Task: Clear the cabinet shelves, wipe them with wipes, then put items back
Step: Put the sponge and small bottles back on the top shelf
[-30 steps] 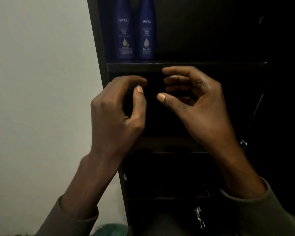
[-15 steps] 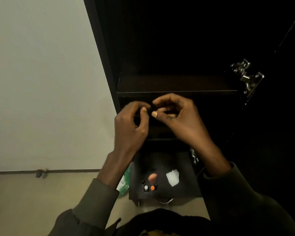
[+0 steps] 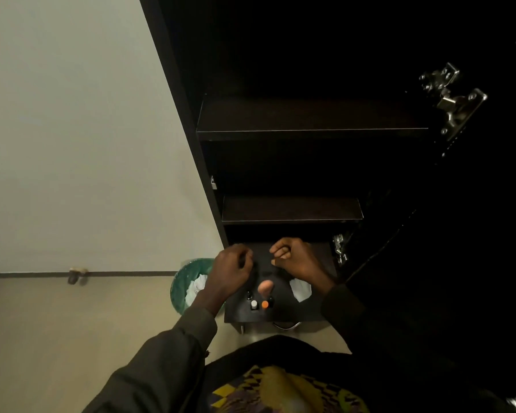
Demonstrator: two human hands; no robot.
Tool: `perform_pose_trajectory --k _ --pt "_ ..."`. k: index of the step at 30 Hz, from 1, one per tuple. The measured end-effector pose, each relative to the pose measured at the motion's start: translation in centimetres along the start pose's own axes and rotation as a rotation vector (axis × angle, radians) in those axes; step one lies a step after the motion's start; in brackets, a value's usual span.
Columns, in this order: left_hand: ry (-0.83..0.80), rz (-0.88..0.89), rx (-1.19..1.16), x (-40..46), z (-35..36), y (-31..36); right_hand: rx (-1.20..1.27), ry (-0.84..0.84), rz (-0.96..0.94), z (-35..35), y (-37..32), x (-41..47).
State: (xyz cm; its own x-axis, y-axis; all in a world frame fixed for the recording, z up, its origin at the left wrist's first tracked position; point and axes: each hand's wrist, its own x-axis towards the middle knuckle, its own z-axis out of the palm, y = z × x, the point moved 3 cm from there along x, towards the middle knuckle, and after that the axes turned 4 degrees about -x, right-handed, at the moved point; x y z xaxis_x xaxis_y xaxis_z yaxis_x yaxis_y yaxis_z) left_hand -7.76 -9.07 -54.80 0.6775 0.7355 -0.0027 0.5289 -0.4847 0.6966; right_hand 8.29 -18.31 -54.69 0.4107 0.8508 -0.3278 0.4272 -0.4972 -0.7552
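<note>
Dark brown, almost black, is the cabinet (image 3: 188, 120), which stands open beside a pale wall (image 3: 72, 129); two of its shelves are seen, the upper shelf (image 3: 310, 117) and the lower shelf (image 3: 289, 211), and both show only bare board. Below them, on the bottom board (image 3: 316, 311), lies a white wipe (image 3: 301, 290), partly hidden under the right wrist. Near it on the same board stand small things: a white cap (image 3: 253, 304), an orange cap (image 3: 264, 304) and a pinkish piece (image 3: 265, 287), too small to tell what they are. Both hands hang over this board, close together but apart. The left hand (image 3: 231, 271) has its fingers curled in; I cannot tell if something is inside. The right hand (image 3: 294, 260) is also curled, thumb against the fingers, and what it pinches, if anything, is not visible. Beside the cabinet, on the beige floor (image 3: 57, 338), stands a green bin (image 3: 188, 286) with white crumpled wipes in it. On the right, metal hinges (image 3: 452, 98) shine on the dark door
</note>
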Motion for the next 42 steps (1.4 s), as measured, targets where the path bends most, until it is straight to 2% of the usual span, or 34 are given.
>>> perform_pose_trajectory --k 3,7,11,15,26,29,32,33,36,42 --pt "-0.147 -0.031 0.045 0.5 1.7 -0.8 -0.094 -0.023 0.039 1.9 2.4 1.3" --pt "-0.329 -0.036 0.127 0.7 3.9 -2.6 -0.261 -0.092 -0.001 3.6 3.9 1.7" --pt "-0.396 -0.063 0.146 1.2 5.7 -4.2 -0.342 -0.202 -0.020 4.9 4.4 2.0" --pt "-0.465 -0.086 0.187 1.8 7.5 -6.2 -0.390 -0.225 -0.052 6.2 5.8 2.6" --pt "-0.501 -0.050 0.184 2.2 6.9 -7.4 -0.533 -0.266 -0.136 7.3 6.3 4.7" --pt "-0.544 -0.116 0.207 2.2 7.2 -8.0 -0.543 -0.263 -0.125 7.5 6.5 4.9" --pt "-0.566 -0.121 0.364 1.8 7.7 -9.0 -0.522 -0.257 -0.126 7.7 6.7 5.0" --pt "-0.562 -0.139 0.351 1.7 7.7 -9.1 -0.506 -0.252 -0.131 7.8 6.8 5.1" --pt "-0.564 -0.118 0.236 1.2 7.7 -8.7 -0.459 -0.213 -0.158 7.8 6.9 5.3" --pt "-0.548 -0.039 0.271 1.0 7.6 -8.5 -0.410 -0.094 -0.185 6.6 6.2 4.8"
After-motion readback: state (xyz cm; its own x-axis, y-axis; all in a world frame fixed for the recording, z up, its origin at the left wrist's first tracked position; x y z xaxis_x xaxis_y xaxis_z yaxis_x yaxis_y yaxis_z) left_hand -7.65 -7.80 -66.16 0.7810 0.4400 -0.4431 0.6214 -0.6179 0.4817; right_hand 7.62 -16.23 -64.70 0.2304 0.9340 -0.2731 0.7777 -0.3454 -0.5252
